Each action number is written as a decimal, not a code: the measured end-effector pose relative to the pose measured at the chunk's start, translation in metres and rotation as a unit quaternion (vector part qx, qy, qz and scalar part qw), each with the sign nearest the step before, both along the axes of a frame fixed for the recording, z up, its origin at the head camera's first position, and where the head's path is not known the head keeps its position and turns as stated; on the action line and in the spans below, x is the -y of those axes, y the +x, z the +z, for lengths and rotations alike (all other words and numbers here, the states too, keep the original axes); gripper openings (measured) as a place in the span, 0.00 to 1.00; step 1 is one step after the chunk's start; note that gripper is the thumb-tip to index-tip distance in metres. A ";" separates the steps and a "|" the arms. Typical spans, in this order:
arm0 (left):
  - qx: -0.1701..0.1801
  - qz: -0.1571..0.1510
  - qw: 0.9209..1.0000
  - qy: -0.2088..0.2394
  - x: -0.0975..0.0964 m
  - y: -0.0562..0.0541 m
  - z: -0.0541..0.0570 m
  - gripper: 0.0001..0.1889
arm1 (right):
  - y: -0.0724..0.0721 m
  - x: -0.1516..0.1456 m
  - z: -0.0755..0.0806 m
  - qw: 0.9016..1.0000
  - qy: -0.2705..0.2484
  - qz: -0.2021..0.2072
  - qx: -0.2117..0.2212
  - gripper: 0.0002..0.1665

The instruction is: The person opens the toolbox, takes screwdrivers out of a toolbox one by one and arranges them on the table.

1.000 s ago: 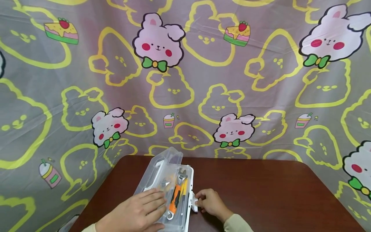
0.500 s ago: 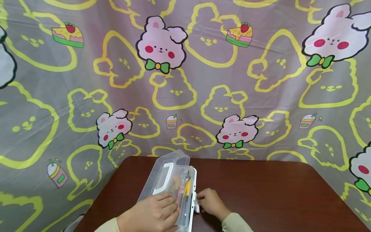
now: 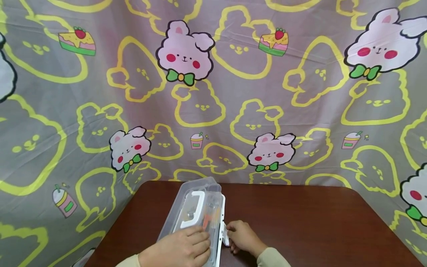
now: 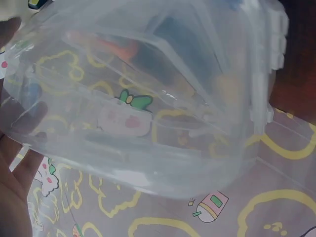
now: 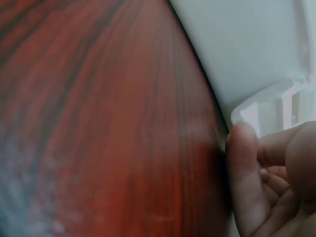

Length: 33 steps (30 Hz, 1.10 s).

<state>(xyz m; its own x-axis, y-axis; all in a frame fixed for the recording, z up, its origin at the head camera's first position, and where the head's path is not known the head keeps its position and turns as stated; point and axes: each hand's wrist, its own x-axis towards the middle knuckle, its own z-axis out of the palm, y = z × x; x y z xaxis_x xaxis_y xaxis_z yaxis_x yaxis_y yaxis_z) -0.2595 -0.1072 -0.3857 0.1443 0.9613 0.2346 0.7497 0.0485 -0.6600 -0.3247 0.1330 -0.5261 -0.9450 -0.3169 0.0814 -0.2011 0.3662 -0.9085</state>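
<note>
A clear plastic toolbox [image 3: 218, 256] with white edging stands on the table, its hinged clear lid [image 3: 181, 202] tilted low over the tray. A white carrying handle [image 3: 201, 209] is set in the lid. My left hand [image 3: 181, 246] grips the lid near its front end; the left wrist view shows fingers through the clear lid [image 4: 148, 175]. On the box's right side, my right hand [image 3: 245, 235] pinches a white latch [image 3: 225, 237], with the thumb and a finger at the latch's edge [image 5: 245, 113]. An orange-handled wrench [image 3: 206, 221] shows blurred through the lid.
The box stands on a dark reddish-brown wooden table [image 3: 293, 218], whose surface extends to its right. Behind and beside the table hangs a grey curtain [image 3: 227, 122] printed with bunnies, cakes and drink cups.
The left hand has brought the lid down and rightward over the tray, so the tools now show only through it. The right hand stays at the latch.
</note>
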 end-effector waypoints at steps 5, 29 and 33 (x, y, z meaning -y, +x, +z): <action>-0.009 0.008 1.000 -0.006 0.001 0.001 0.001 0.19 | -0.002 -0.001 0.001 0.996 0.058 -0.017 -0.071 0.07; -0.049 -0.031 0.961 0.269 0.044 0.014 0.024 0.15 | -0.005 -0.004 0.007 0.964 0.165 -0.022 -0.205 0.18; -0.031 0.000 0.953 0.300 0.058 0.018 0.024 0.14 | -0.005 -0.004 0.009 0.963 0.170 -0.021 -0.209 0.18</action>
